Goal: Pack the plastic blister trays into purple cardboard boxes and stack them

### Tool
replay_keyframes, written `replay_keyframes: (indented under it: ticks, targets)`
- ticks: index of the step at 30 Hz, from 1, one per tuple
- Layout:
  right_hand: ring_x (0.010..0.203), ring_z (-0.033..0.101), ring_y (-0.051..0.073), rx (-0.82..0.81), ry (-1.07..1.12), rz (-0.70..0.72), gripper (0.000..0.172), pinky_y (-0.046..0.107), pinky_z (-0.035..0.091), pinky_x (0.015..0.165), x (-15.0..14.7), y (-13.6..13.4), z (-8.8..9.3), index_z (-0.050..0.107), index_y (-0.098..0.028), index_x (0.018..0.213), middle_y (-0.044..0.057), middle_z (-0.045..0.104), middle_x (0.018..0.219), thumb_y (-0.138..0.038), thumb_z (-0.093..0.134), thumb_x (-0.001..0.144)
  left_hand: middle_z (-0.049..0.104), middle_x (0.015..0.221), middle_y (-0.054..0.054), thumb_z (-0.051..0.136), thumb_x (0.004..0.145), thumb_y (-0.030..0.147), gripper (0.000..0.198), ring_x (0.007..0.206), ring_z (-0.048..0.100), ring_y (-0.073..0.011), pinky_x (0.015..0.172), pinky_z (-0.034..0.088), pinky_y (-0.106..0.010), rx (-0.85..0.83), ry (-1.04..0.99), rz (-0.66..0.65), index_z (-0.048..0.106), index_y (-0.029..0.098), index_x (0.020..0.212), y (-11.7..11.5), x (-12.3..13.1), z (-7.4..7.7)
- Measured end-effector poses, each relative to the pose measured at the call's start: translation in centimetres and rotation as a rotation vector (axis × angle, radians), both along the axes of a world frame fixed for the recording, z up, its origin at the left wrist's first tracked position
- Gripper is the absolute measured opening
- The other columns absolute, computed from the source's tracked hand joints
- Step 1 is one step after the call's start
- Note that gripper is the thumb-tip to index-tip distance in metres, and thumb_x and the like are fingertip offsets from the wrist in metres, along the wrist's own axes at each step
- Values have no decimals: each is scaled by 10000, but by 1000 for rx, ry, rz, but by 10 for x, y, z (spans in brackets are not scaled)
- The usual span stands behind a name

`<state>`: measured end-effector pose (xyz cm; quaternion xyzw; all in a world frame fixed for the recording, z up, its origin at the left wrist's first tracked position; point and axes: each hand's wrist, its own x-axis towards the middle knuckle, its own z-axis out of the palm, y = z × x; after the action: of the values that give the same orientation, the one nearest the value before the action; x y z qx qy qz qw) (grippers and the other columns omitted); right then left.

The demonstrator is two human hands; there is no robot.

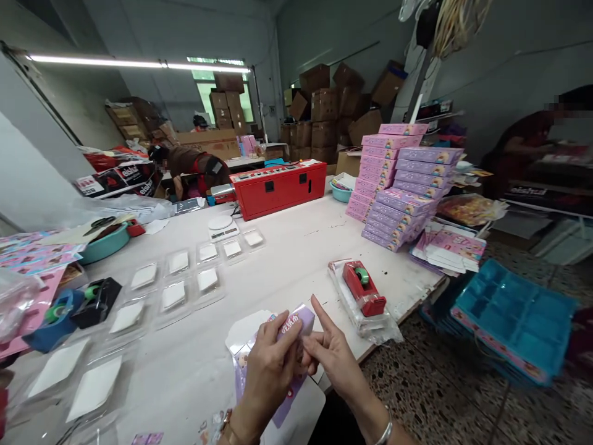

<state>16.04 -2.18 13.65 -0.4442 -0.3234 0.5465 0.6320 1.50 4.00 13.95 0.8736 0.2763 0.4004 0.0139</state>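
1. Cardboard boxes [324, 105] pile up at the back, and a white table [287, 253] fills the foreground.
2. Left hand [273, 355] in close, fingers gripping a small purple carton [304, 316] above the table's near edge.
3. Right hand [332, 353] alongside: index finger raised, the others bent in by the carton; whether they pinch it, one cannot tell.
4. Red tape dispenser [370, 303] to the right, purple boxes [393, 213] stacked beyond it.

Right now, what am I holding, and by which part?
A purple printed carton, gripped across its lettered face by the left hand; the right hand is at its near side, grip unclear.
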Motion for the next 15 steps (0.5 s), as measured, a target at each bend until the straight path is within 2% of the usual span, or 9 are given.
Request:
replay_keyframes:
  ticks: [2, 3, 5, 7, 9, 11, 13, 15]
  targets:
    - [471, 490, 105, 19, 25, -61, 1275, 216, 433, 497, -5, 4, -17, -11, -150, 1672, -94, 604, 556, -593, 807, 800, 729, 1217, -119, 535, 923, 143, 396, 1065, 731, -255, 880, 647, -399, -66, 69, -48, 684, 270, 1266, 2, -5, 8]
    - [473, 478, 102, 21, 36, -100, 1282, 211, 422, 495, -7, 8, -24, 9, -147, 1672, -101, 590, 553, -593, 819, 785, 730, 1220, -114, 525, 903, 129, 435, 1082, 734, -252, 876, 649, -383, -110, 84, -59, 675, 267, 1288, 3, -8, 10]
    - [472, 447, 90, 15, 37, -157, 1193, 198, 390, 483, -10, 19, -35, 211, -143, 1651, -107, 554, 546, -584, 851, 746, 730, 1237, -92, 529, 896, 143, 480, 1092, 739, -242, 860, 652, -354, -152, 85, -61, 646, 288, 1338, 4, -14, 11]
    - [501, 470, 87, 39, 20, -151, 1016, 190, 382, 480, -10, 28, -38, 474, -165, 1531, -78, 584, 604, -569, 892, 697, 735, 1234, -76, 545, 936, 204, 503, 1068, 746, -236, 836, 652, -343, -132, 21, -19, 573, 311, 1427, 4, -15, 6]
    - [607, 588, 124, 110, 57, -58, 956, 208, 450, 509, -7, 31, -31, 550, -220, 1463, -4, 700, 830, -592, 908, 658, 739, 1231, -102, 530, 971, 239, 613, 1047, 745, -256, 810, 648, -365, -83, -97, 47, 397, 278, 1569, 4, -4, 0]
    - [804, 695, 195, 192, 141, -3, 1008, 263, 546, 592, -1, 28, -16, 481, -279, 1510, 64, 727, 1124, -594, 910, 654, 746, 1215, -124, 531, 979, 207, 710, 1058, 738, -276, 830, 632, -394, -15, -224, 75, 254, 248, 1631, 0, 18, -3]
    - [982, 721, 243, 252, 209, -108, 959, 318, 598, 710, 15, 24, 4, 457, -289, 1513, 90, 712, 1261, -523, 902, 697, 736, 1250, -132, 557, 967, 153, 766, 1132, 720, -282, 920, 605, -423, 15, -338, -14, 209, 259, 1641, -7, 45, -2]
    - [1001, 730, 247, 263, 230, -335, 766, 325, 607, 752, 48, 25, 28, 574, -252, 1388, 79, 752, 1194, -410, 894, 710, 687, 1353, -151, 612, 942, 154, 820, 1260, 666, -300, 1027, 562, -479, -66, -443, -146, 194, 263, 1638, -13, 64, 1]
